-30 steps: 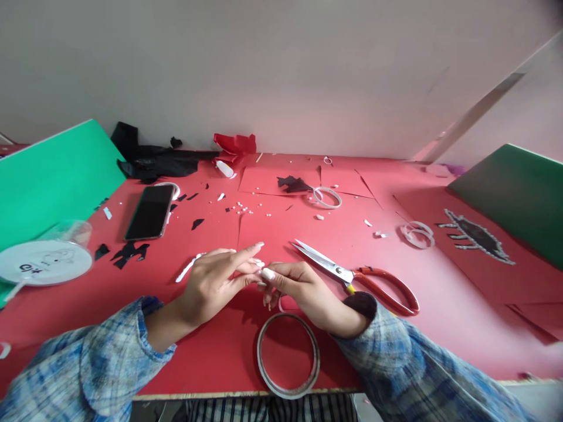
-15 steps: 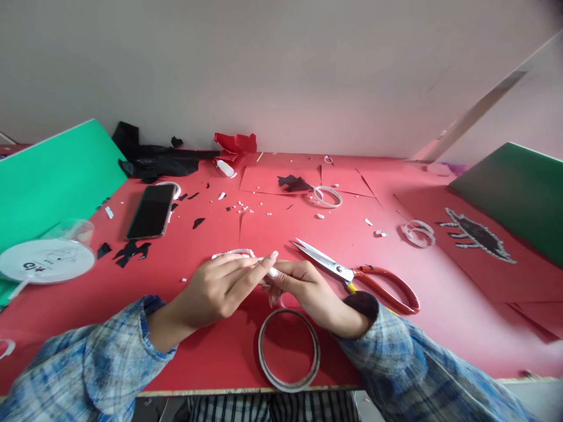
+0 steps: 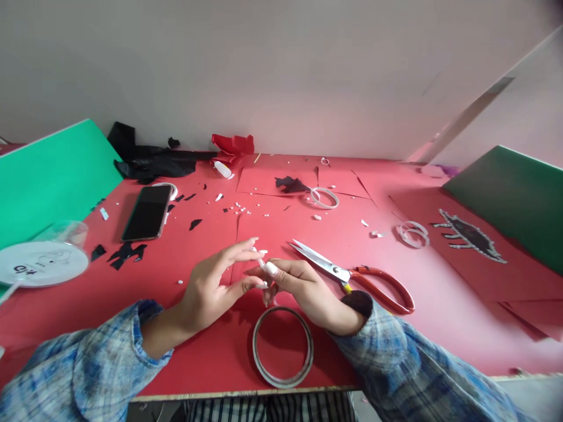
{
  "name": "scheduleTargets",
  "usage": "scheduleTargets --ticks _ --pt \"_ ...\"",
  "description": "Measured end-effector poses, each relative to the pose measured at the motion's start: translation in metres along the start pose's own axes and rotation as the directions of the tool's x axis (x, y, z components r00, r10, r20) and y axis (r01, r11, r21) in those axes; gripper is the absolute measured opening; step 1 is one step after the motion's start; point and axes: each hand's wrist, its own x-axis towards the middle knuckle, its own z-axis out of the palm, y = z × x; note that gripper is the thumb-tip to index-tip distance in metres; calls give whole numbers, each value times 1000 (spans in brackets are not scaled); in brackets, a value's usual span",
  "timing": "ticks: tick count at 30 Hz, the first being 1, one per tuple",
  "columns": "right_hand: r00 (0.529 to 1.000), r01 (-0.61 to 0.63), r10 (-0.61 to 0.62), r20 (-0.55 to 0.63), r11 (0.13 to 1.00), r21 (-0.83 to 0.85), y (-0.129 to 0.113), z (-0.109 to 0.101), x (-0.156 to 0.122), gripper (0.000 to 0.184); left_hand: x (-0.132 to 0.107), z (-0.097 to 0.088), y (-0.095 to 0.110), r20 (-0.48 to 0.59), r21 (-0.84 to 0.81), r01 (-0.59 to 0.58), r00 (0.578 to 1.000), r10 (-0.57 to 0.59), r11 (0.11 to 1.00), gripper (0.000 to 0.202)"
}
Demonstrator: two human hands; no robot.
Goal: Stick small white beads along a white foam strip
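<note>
My left hand (image 3: pixel 215 281) hovers over the red table, its fingers stretched forward and the thumb well apart, with nothing visible in the gap. Facing it, my right hand (image 3: pixel 303 287) has its thumb pressed against curled fingers. Something small and white may be at those fingertips, but it blurs with the white nails. Just below the hands, a large tape roll (image 3: pixel 255 347) lies near the table's front edge. Red-handled scissors (image 3: pixel 341 273) rest right of my right hand, blades pointing to the far left. A pale ring (image 3: pixel 281 300) is partly hidden behind the right hand.
At left are a phone (image 3: pixel 147 212), a white disc-shaped lid (image 3: pixel 48 264) and a green board (image 3: pixel 53 176). Black scraps (image 3: pixel 125 254) and small white beads (image 3: pixel 240 208) are scattered about. Narrow tape rolls (image 3: pixel 325 198) lie farther back. A beaded dark cutout (image 3: pixel 475 237) is at right.
My left hand's fingers have drawn back from the right hand and spread from the thumb. A white curved strip beyond the left fingers no longer shows. The view has shifted slightly.
</note>
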Motion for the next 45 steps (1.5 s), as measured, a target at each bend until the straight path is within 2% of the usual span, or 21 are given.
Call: scheduleTargets --ticks 5,11,15,17,19,21,24,27,29,31,33,35,37,39,43,45 --pt "1000 -9 9 -13 999 33 2 1 0 38 8 -5 5 -85 -4 49 995 -49 999 17" --pt "996 -86 87 -12 994 68 3 0 -1 36 14 -11 7 -65 -4 74 995 -74 997 9" --pt "995 -93 95 -40 994 49 3 -1 0 34 16 -15 5 -64 -65 169 983 -173 983 5" --pt "994 -101 103 -41 994 42 2 -1 0 35 16 -15 2 -27 -104 200 979 -204 974 4" --pt "993 -111 112 -38 993 36 2 -1 0 36 15 -13 -1 55 -154 226 974 -220 962 6" --pt "992 -124 125 -28 992 38 2 0 0 36 13 -10 -3 167 -207 296 950 -264 933 9" --pt "988 -154 154 5 987 51 5 -1 1 36 13 -8 -1 336 -205 462 861 -381 863 14" --pt "985 -172 171 17 982 77 10 -3 1 36 14 -8 1 411 -177 574 781 -470 800 20" --pt "984 -178 177 22 978 108 13 -3 1 36 15 -10 1 421 -171 600 761 -493 781 21" --pt "984 -178 173 46 972 152 14 -4 1 39 16 -12 0 372 -140 576 785 -496 805 21" --pt "984 -172 163 65 969 180 13 -4 1 42 16 -15 -3 258 -67 494 848 -463 867 18" --pt "985 -172 166 48 969 175 11 -4 1 38 17 -17 -5 146 38 366 918 -367 930 14" --pt "984 -177 180 -3 972 152 8 -4 1 31 17 -19 -6 99 125 237 963 -250 963 9" --pt "982 -177 185 -43 973 147 7 -3 2 28 16 -19 -6 85 173 157 981 -174 972 5" --pt "982 -163 174 -72 977 136 6 -2 2 30 15 -19 -6 25 192 160 985 -168 968 3" --pt "984 -152 161 -81 982 110 4 -1 1 30 15 -20 -7 29 185 128 990 -136 974 1"
